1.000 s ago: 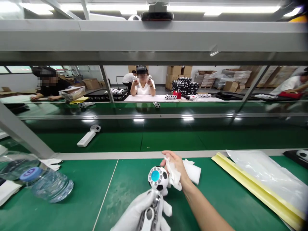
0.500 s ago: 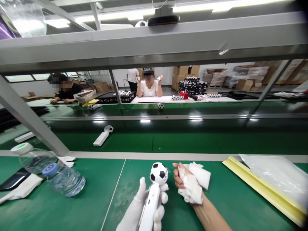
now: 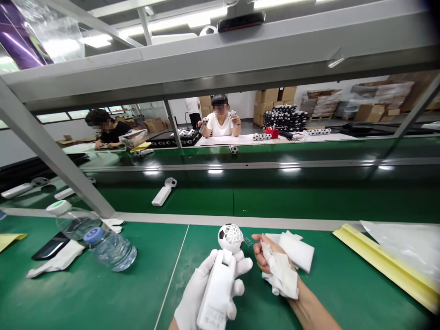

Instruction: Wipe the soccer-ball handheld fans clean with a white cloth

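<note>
Stretching out beneath the left grip (image 3: 195, 289) and the right grip (image 3: 261, 260), the green worktop (image 3: 137, 300) takes up most of the near view, so there's loads of elbow room for two hands. Well off to the right of the right grip, a long yellow strip (image 3: 385, 266) lies at a slant, probably out there so it doesn't snag an arm. Left of the left grip, well apart, sits a blue-capped bottle (image 3: 115, 251), I guess parked so it won't get knocked. Now the main bit: a white gadget (image 3: 216, 288) with a football-patterned head is in the left grip, which wears a white glove. Fingers wrap one side of the handle, thumb along the other, closed on it, head pointing away and faintly printed side up. Glove's probably to keep smudges off. Just beyond the right grip is a white foam block (image 3: 298, 251), handy enough. That right grip is bare, fingers curled in, with a crumpled white tissue (image 3: 283, 275) bunched in the palm; can't tell how firmly. It's just beside the gadget, not touching, so my hunch is it's held clear to leave the vented head uncovered.
</note>
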Tool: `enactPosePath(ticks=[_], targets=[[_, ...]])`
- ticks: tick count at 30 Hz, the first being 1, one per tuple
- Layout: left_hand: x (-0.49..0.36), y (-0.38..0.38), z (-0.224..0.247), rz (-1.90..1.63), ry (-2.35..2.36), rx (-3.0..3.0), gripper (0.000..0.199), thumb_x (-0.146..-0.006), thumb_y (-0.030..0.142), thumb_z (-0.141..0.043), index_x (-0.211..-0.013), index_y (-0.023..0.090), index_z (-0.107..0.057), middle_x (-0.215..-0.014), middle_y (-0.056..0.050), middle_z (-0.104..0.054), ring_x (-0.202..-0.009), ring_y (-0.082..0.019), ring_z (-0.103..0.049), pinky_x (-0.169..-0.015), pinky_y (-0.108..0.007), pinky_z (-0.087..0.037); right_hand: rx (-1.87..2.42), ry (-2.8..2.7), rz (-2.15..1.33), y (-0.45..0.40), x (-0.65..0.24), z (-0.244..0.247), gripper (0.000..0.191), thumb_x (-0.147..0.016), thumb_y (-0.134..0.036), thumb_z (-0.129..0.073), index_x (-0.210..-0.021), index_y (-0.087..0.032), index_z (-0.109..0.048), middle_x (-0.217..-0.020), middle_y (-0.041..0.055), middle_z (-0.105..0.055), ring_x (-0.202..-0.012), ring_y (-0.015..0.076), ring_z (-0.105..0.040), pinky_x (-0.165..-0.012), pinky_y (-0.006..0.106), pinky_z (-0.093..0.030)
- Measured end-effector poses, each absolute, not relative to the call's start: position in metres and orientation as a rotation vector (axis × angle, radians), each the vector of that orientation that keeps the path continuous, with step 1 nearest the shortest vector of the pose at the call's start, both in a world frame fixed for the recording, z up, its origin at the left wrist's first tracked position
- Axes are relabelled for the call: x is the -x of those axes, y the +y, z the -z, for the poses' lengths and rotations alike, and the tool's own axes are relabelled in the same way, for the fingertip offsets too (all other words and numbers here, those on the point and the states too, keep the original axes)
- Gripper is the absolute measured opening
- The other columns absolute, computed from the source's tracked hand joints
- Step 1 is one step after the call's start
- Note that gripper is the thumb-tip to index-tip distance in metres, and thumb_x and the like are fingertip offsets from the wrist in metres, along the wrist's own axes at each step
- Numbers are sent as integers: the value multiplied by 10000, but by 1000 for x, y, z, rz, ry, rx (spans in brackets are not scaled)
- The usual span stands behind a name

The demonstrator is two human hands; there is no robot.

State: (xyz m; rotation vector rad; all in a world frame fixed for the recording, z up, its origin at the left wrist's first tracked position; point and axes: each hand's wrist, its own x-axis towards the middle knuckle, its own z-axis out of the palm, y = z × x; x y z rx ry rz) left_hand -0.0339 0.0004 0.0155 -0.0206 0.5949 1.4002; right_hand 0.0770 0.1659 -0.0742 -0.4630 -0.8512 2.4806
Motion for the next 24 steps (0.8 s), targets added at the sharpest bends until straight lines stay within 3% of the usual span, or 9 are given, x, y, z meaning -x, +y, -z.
enactPosePath(ticks=[8, 15, 20, 24], targets=[[35, 3, -7, -1417, 586, 3, 515, -859, 546, -443, -1200, 165, -509, -1172, -127, -548, -733, -142, -578, -541, -223, -439, 511, -847, -2456, 163, -77, 67, 322, -745, -462, -655, -855, -162, -618, -559, -5, -549, -350, 57, -354, -317, 161, -240], [32, 7, -9, -1409, 527, -24, 493, -868, 536, -434, -1147, 139, -520, -1050, -102, -559, -787, -139, -547, -578, -211, -427, 642, -821, -2335, 169, -78, 57, 316, -671, -435, -705, -796, -158, -622, -562, -7, -529, -398, 84, -397, -327, 169, -251], [20, 12, -20, -1422, 613, -7, 441, -875, 508, -447, -1038, 113, -558, -876, -78, -561, -693, -112, -532, -557, -192, -415, 717, -852, -2075, 168, -72, 11, 276, -697, -389, -695, -865, -186, -613, -624, -12, -549, -463, 98, -434, -366, 186, -298], [16, 11, -15, -1394, 709, -25, 406, -883, 478, -456, -1062, 122, -533, -891, -55, -566, -673, -110, -537, -581, -240, -466, 644, -1292, -1550, 146, -53, -24, 222, -824, -380, -551, -930, -196, -614, -726, 30, -604, -636, 154, -539, -548, 257, -428]])
